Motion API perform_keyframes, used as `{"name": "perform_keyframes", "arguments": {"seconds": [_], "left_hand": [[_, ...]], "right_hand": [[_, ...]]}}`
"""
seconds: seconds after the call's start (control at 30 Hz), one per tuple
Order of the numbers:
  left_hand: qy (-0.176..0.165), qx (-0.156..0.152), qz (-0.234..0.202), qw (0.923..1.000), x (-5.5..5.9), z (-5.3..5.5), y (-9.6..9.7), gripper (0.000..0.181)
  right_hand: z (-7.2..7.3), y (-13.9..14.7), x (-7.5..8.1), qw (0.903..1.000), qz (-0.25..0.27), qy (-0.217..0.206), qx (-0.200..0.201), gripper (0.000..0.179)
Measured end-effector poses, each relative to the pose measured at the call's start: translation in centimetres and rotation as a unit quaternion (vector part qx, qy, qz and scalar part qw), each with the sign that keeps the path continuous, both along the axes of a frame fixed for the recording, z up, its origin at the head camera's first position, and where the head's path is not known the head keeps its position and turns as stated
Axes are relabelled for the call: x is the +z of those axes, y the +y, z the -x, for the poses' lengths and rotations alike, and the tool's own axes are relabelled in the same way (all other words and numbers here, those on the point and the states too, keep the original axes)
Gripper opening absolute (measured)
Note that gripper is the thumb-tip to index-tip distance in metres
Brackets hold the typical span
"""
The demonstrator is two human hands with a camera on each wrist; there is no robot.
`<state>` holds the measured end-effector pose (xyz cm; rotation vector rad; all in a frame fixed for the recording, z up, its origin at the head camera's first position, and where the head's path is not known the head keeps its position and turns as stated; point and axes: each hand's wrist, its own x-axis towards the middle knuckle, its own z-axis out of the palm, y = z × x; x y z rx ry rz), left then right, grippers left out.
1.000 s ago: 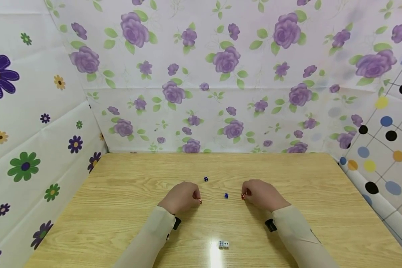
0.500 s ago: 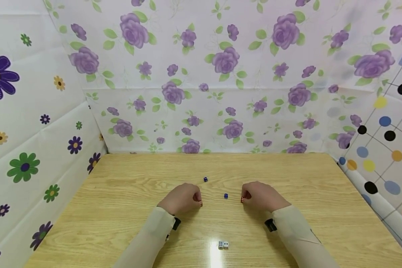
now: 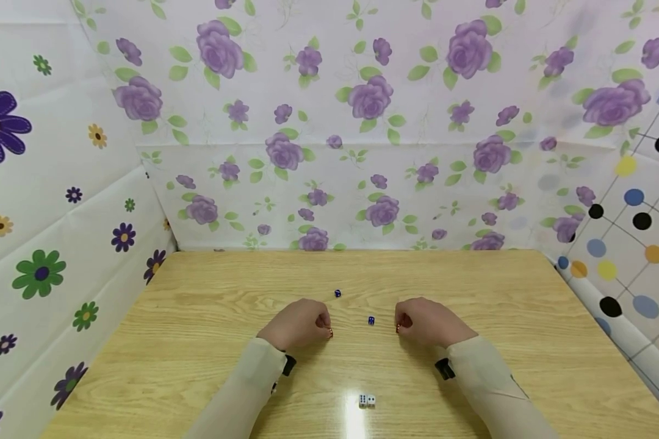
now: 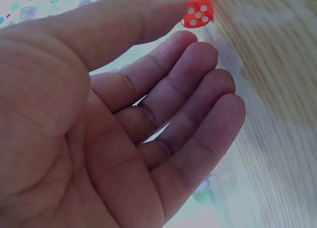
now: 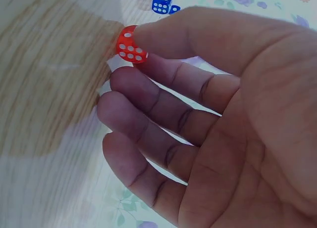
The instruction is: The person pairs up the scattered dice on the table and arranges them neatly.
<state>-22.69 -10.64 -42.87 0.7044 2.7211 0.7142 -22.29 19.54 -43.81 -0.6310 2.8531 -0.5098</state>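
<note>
My left hand (image 3: 298, 324) pinches a red die (image 4: 199, 11) with white pips at the tip of the thumb. The other fingers curve loosely below it in the left wrist view. Over to the right, my right hand (image 3: 432, 322) likewise holds a second red die (image 5: 131, 45) between thumb and index finger. Between the two hands lies a blue die (image 3: 371, 321) on the table. A further blue die (image 3: 337, 293) sits farther back, just beyond the left hand. In the head view, both red dice are partly covered by fingers.
Two white dice (image 3: 367, 400) stand side by side near the front of the wooden table (image 3: 241, 274). A flowered cloth (image 3: 329, 201) hangs along the table's back edge. More patterned cloths hang at the left and right sides.
Both hands have shifted slightly toward the front of the table with their red dice, the left one also a touch to the right. The blue and white dice stay where they were.
</note>
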Motion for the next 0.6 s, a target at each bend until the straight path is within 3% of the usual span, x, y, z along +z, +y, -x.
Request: {"name": "perform_keyframes", "arguments": {"seconds": [0.6], "left_hand": [[0.011, -0.035, 0.022, 0.9991, -0.29, -0.44, 0.73, 0.009]], "right_hand": [[-0.52, -0.14, 0.16, 0.9999, -0.002, -0.009, 0.005, 0.013]]}}
